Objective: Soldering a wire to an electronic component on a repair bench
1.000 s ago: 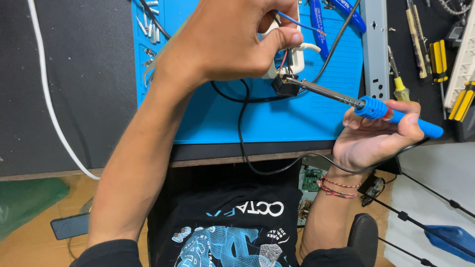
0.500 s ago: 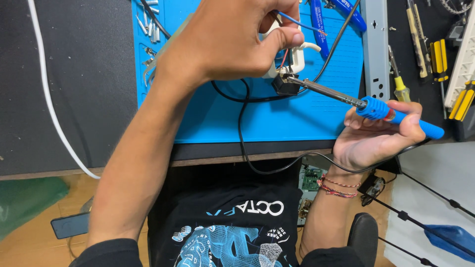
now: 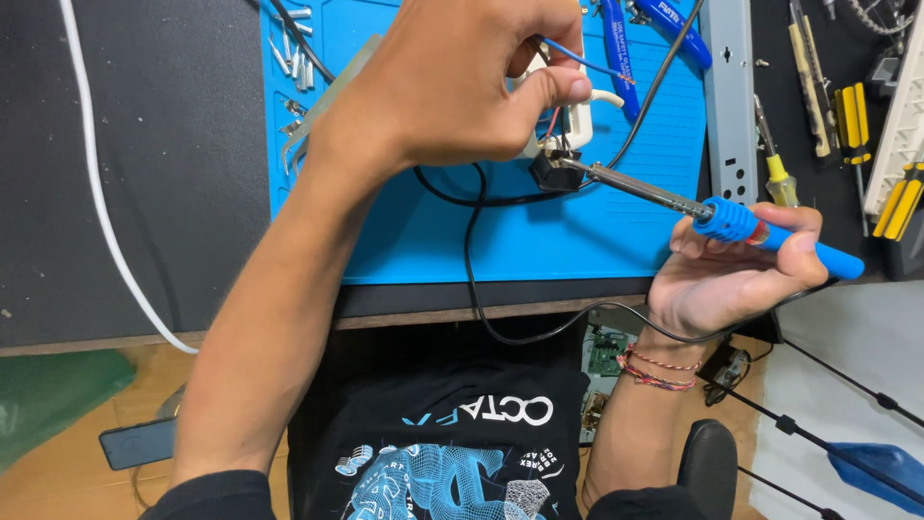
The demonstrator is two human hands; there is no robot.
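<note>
My right hand (image 3: 736, 274) grips a blue-handled soldering iron (image 3: 770, 231), its metal tip resting against a small black component (image 3: 556, 169) over the blue work mat (image 3: 539, 231). My left hand (image 3: 452, 82) reaches across the mat and pinches a thin blue wire (image 3: 587, 63) just above that component. A white part (image 3: 577, 120) sits under my left fingers, mostly hidden. A black cable (image 3: 472, 260) runs from the component off the desk edge.
Small metal pieces (image 3: 294, 53) lie at the mat's left. A white cable (image 3: 106, 221) crosses the dark desk. Screwdrivers (image 3: 775, 164) and yellow-handled tools (image 3: 852, 116) lie at the right, beside a grey metal bracket (image 3: 727, 96). Blue pliers (image 3: 616, 48) rest at the top.
</note>
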